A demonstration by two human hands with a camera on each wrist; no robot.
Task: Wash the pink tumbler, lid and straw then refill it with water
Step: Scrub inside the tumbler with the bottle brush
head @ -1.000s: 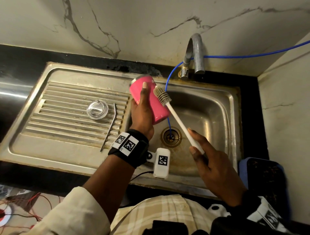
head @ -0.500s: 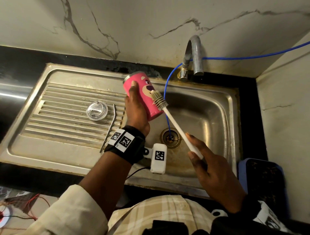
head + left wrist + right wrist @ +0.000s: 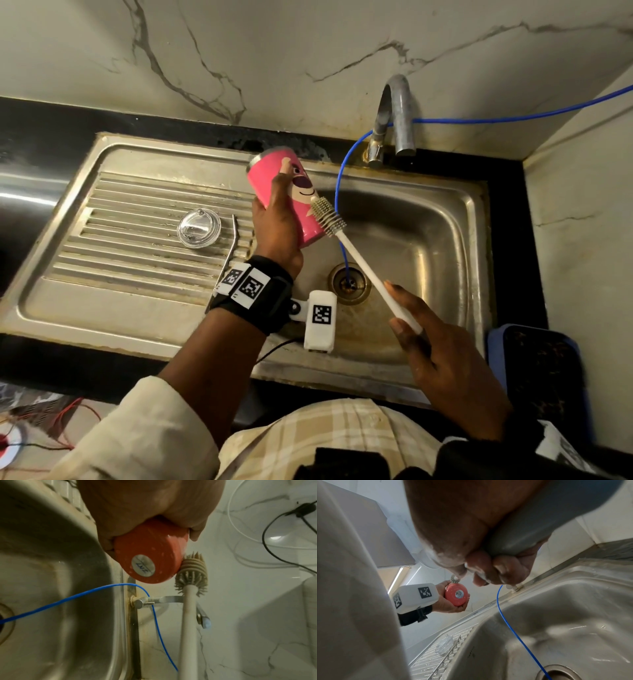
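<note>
Pink tumbler (image 3: 294,195) in left hand's (image 3: 277,236) grip, right hand (image 3: 442,359) gripping bottle brush (image 3: 329,216) against it.

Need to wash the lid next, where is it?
In the head view, the lid lies on the ribbed drainboard, left of the basin, with the straw just to its right.
</note>
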